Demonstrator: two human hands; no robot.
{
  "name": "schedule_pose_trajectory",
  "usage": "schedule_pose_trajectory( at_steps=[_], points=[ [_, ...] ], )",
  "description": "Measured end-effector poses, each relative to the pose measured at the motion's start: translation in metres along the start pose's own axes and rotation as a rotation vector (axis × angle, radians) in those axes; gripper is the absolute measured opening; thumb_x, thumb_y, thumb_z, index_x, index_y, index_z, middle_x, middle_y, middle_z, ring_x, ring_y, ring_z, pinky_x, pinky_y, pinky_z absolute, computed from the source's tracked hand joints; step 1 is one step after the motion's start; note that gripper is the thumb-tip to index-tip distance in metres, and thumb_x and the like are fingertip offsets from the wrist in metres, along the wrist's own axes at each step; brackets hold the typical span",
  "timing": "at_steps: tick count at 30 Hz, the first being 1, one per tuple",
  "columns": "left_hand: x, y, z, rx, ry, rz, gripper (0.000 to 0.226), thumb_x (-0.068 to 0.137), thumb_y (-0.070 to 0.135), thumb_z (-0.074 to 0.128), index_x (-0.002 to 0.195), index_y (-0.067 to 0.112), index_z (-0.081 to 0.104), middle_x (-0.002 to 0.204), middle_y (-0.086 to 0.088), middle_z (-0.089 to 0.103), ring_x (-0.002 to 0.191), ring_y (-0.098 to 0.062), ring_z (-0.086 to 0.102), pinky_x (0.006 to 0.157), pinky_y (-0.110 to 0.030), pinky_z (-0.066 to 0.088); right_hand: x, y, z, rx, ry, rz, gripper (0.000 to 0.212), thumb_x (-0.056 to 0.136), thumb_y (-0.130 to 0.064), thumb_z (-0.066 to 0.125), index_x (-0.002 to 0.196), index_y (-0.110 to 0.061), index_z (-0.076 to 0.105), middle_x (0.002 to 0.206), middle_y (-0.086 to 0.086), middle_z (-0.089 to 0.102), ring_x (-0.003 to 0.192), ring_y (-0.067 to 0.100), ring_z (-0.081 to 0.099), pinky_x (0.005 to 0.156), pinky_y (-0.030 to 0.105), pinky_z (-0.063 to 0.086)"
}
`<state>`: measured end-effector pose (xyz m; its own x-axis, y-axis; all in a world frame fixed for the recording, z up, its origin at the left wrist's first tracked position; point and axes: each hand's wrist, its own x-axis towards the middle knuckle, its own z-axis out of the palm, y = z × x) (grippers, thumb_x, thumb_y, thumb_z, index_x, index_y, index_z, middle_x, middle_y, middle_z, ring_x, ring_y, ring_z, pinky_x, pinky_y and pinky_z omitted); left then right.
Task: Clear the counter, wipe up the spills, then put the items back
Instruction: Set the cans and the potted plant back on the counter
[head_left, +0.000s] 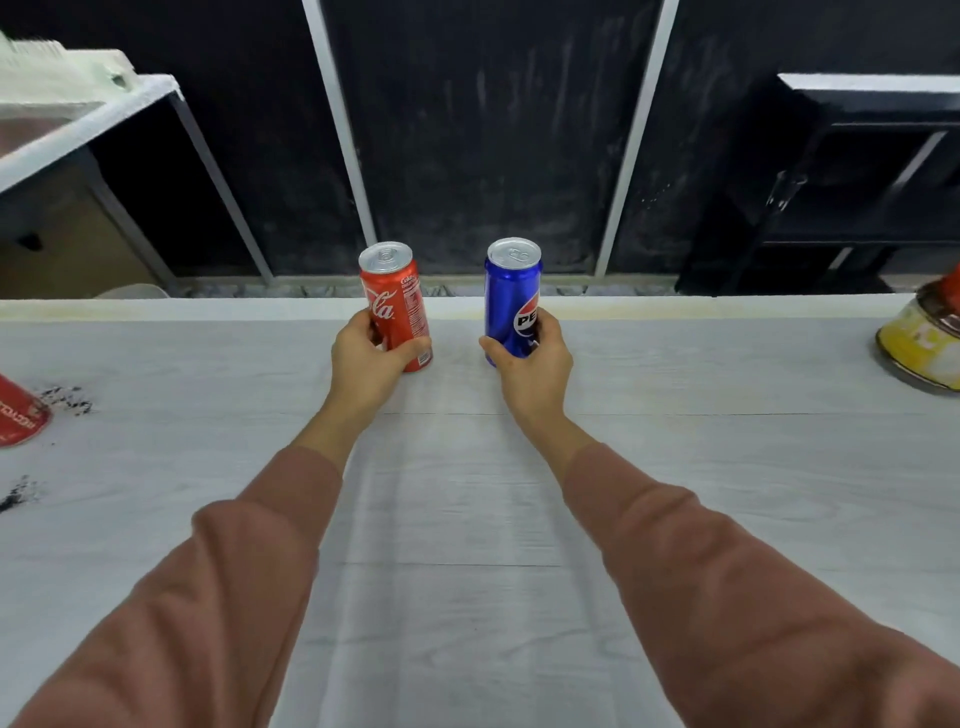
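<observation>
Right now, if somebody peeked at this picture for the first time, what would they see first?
Two shiny cans in the middle, near the far edge of the white counter: the left hand grips a red Coca-Cola can, and the right hand grips a blue Pepsi can. Next, the dark crumbly spill at the far left, beside a red container cut off by the picture's edge.

The red can (396, 304) reads "Coca-Cola" (partly hidden); the blue can (511, 301) shows "PE".
</observation>
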<state>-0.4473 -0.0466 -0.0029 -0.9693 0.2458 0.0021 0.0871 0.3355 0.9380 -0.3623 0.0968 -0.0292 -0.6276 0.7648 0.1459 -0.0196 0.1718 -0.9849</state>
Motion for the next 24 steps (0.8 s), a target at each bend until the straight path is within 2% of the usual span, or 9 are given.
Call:
schedule_pose_trajectory(
  at_steps=[5, 9, 11, 13, 14, 16, 18, 21, 24],
  points=[
    [0.014, -0.003, 0.002, -0.027, -0.080, 0.000, 0.068, 0.078, 0.019, 0.077, 0.138, 0.016, 0.044, 0.136, -0.001, 0.054, 0.123, -0.018, 0.053, 0.102, -0.036, 0.044, 0.009, 0.005, 0.006, -0.033, -0.007, -0.026, 0.056, 0.075, -0.012, 0.079, 0.124, -0.011, 0.052, 0.107, -0.008, 0.059, 0.091, 0.002, 0.057, 0.078, 0.007, 0.048],
    [0.013, -0.005, 0.004, -0.027, -0.099, -0.007, 0.073, 0.079, 0.022, 0.076, 0.142, 0.018, 0.038, 0.141, 0.001, 0.050, 0.128, -0.019, 0.048, 0.102, -0.036, 0.041, 0.009, 0.001, 0.002, -0.048, -0.045, -0.007, 0.063, 0.075, -0.013, 0.080, 0.129, -0.010, 0.047, 0.113, -0.006, 0.057, 0.098, 0.006, 0.054, 0.087, 0.015, 0.049],
    [0.006, -0.005, 0.005, -0.014, -0.091, -0.026, 0.081, 0.079, 0.024, 0.077, 0.146, 0.020, 0.032, 0.147, 0.001, 0.043, 0.133, -0.018, 0.042, 0.103, -0.035, 0.037, 0.005, 0.000, -0.004, -0.061, -0.072, 0.018, 0.075, 0.075, -0.015, 0.081, 0.137, -0.011, 0.040, 0.125, -0.002, 0.053, 0.110, 0.009, 0.051, 0.088, 0.008, 0.043],
    [-0.007, -0.003, 0.009, -0.011, 0.029, -0.084, 0.084, 0.079, 0.026, 0.076, 0.148, 0.020, 0.027, 0.152, -0.001, 0.036, 0.138, -0.020, 0.036, 0.108, -0.041, 0.034, -0.003, 0.001, -0.016, -0.118, -0.065, 0.026, 0.080, 0.076, -0.019, 0.080, 0.141, -0.012, 0.035, 0.138, 0.002, 0.048, 0.123, 0.013, 0.047, 0.094, 0.015, 0.038],
    [-0.017, -0.002, 0.013, -0.027, 0.124, -0.109, 0.079, 0.081, 0.025, 0.075, 0.146, 0.019, 0.030, 0.151, -0.003, 0.037, 0.138, -0.022, 0.036, 0.109, -0.040, 0.034, -0.008, 0.003, -0.024, -0.142, -0.046, 0.018, 0.078, 0.076, -0.018, 0.080, 0.141, -0.013, 0.036, 0.138, 0.003, 0.049, 0.123, 0.015, 0.048, 0.096, 0.020, 0.040],
    [-0.042, 0.003, 0.025, -0.105, 0.314, -0.107, 0.059, 0.084, 0.019, 0.071, 0.136, 0.017, 0.042, 0.140, -0.004, 0.049, 0.129, -0.021, 0.047, 0.104, -0.032, 0.039, -0.019, 0.004, -0.046, -0.164, 0.007, 0.009, 0.066, 0.078, -0.011, 0.078, 0.135, -0.013, 0.044, 0.130, 0.004, 0.055, 0.114, 0.015, 0.053, 0.096, 0.027, 0.046],
    [-0.069, 0.011, 0.042, -0.197, 0.381, -0.067, 0.039, 0.086, 0.012, 0.069, 0.121, 0.016, 0.052, 0.125, -0.002, 0.059, 0.114, -0.016, 0.055, 0.097, -0.025, 0.044, -0.032, 0.002, -0.077, -0.160, 0.062, 0.028, 0.053, 0.080, -0.007, 0.075, 0.127, -0.014, 0.051, 0.121, 0.001, 0.059, 0.107, 0.012, 0.056, 0.094, 0.027, 0.048],
    [-0.103, 0.022, 0.079, -0.284, 0.249, -0.016, 0.029, 0.084, 0.004, 0.068, 0.108, 0.015, 0.057, 0.111, -0.001, 0.064, 0.102, -0.013, 0.061, 0.096, -0.028, 0.050, -0.056, 0.003, -0.135, -0.127, 0.162, 0.030, 0.042, 0.081, -0.005, 0.072, 0.119, -0.013, 0.056, 0.113, -0.001, 0.061, 0.102, 0.010, 0.059, 0.086, 0.019, 0.049],
    [-0.134, 0.039, 0.127, -0.279, 0.030, 0.015, 0.029, 0.083, 0.004, 0.069, 0.109, 0.014, 0.059, 0.110, 0.001, 0.064, 0.102, -0.012, 0.061, 0.095, -0.027, 0.050, -0.077, 0.007, -0.197, -0.134, 0.288, 0.051, 0.038, 0.081, -0.004, 0.071, 0.116, -0.013, 0.058, 0.112, 0.000, 0.062, 0.101, 0.008, 0.060, 0.083, 0.013, 0.048]
  ],
)
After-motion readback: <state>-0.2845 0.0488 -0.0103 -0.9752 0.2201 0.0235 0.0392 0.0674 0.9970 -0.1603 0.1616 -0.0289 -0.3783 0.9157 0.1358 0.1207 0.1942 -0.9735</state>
